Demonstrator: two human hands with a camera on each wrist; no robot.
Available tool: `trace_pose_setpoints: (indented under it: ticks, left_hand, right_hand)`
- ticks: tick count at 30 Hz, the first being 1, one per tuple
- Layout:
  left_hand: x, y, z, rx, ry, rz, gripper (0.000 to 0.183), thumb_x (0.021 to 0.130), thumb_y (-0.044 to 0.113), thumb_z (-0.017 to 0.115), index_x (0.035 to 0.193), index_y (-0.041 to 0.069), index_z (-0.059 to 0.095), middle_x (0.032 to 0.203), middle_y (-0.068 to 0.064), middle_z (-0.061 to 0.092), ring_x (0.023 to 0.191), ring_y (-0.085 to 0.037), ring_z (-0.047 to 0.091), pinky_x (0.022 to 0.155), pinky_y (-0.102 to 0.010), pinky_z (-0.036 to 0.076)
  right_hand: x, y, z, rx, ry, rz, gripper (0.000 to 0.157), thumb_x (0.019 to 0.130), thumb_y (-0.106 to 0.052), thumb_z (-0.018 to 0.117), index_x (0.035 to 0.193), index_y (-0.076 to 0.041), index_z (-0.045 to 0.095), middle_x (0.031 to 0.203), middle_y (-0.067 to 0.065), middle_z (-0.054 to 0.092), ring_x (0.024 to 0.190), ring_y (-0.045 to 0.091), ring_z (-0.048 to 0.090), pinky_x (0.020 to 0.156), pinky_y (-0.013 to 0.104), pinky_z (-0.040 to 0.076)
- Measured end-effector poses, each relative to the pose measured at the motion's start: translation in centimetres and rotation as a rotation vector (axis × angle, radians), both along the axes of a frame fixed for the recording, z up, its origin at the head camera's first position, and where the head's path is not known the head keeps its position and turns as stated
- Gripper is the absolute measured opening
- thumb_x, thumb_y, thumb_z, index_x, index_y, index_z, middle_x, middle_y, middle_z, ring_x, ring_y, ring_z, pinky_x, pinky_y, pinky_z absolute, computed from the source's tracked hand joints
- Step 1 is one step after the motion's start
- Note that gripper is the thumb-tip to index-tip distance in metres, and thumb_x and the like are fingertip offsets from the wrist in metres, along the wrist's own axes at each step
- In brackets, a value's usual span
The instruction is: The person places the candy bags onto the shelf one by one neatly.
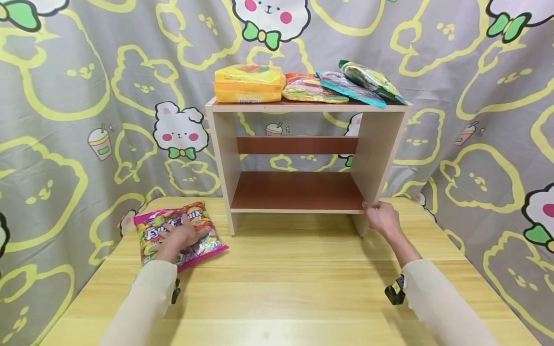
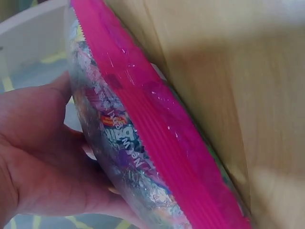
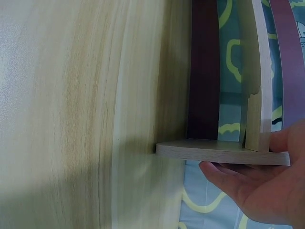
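A bag of candies (image 1: 201, 216) with pink edges lies on the table at the left. My left hand (image 1: 179, 238) rests on top of it with fingers spread. The left wrist view has that hand (image 2: 43, 148) against the clear face of the bag (image 2: 112, 119), part of its fingers hidden. My right hand (image 1: 383, 216) grips the right side panel of a small two-tier shelf (image 1: 298, 192) at the lower board's height. From the right wrist, the hand (image 3: 267, 186) has its thumb and fingers on either side of the panel (image 3: 214, 151).
On the shelf's top board stand a yellow package (image 1: 249, 84), a pink-yellow snack bag (image 1: 311, 89), a teal bag (image 1: 350, 89) and a green bag (image 1: 372, 79). The wooden table (image 1: 277, 278) stretches in front. A patterned curtain (image 1: 143, 86) hangs behind and at both sides.
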State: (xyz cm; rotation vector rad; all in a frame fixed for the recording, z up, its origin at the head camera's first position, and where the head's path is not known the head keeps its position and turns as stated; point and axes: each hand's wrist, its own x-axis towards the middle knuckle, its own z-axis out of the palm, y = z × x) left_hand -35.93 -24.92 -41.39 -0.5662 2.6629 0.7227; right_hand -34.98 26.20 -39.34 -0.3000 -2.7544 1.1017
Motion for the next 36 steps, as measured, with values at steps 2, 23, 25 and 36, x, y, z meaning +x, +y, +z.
trace_pose_setpoints:
  ticks: [2, 23, 25, 36]
  left_hand:
    - [0.0, 0.5, -0.2, -0.009, 0.012, -0.02, 0.106, 0.096, 0.065, 0.051, 0.16, 0.009, -0.012, 0.154, -0.043, -0.026, 0.141, -0.066, -0.023, 0.103, -0.087, -0.001]
    - [2.2, 3.2, -1.3, -0.139, 0.066, -0.286, 0.105, 0.094, 0.068, 0.054, 0.162, 0.009, -0.001, 0.156, -0.045, -0.011, 0.14, -0.07, -0.006, 0.092, -0.092, 0.013]
    - [2.2, 3.3, -1.4, -0.139, 0.066, -0.282, 0.105, 0.094, 0.067, 0.053, 0.162, 0.009, -0.002, 0.156, -0.045, -0.012, 0.14, -0.07, -0.007, 0.092, -0.092, 0.012]
    - [1.9, 1.4, -0.3, -0.071, 0.088, -0.426, 0.1, 0.1, 0.064, 0.046, 0.159, -0.003, 0.001, 0.155, -0.047, 0.006, 0.14, -0.071, 0.004, 0.105, -0.082, 0.02]
  right_hand:
    - [0.0, 0.1, 0.0, 0.003, 0.0, 0.002, 0.053, 0.104, -0.044, 0.042, 0.107, 0.002, 0.069, 0.093, 0.023, 0.073, 0.071, 0.023, 0.069, 0.065, 0.033, 0.045]
    - [-0.1, 0.2, -0.1, -0.005, 0.002, 0.0, 0.051, 0.103, -0.044, 0.043, 0.094, 0.0, 0.067, 0.085, 0.019, 0.073, 0.073, 0.024, 0.067, 0.065, 0.032, 0.044]
    - [-0.1, 0.2, -0.2, -0.01, 0.002, 0.001, 0.05, 0.103, -0.044, 0.044, 0.092, -0.001, 0.067, 0.09, 0.021, 0.073, 0.073, 0.023, 0.068, 0.065, 0.033, 0.045]
    - [0.1, 0.0, -0.3, -0.011, -0.002, 0.006, 0.053, 0.104, -0.044, 0.043, 0.102, 0.003, 0.068, 0.099, 0.024, 0.073, 0.073, 0.023, 0.071, 0.067, 0.033, 0.045]
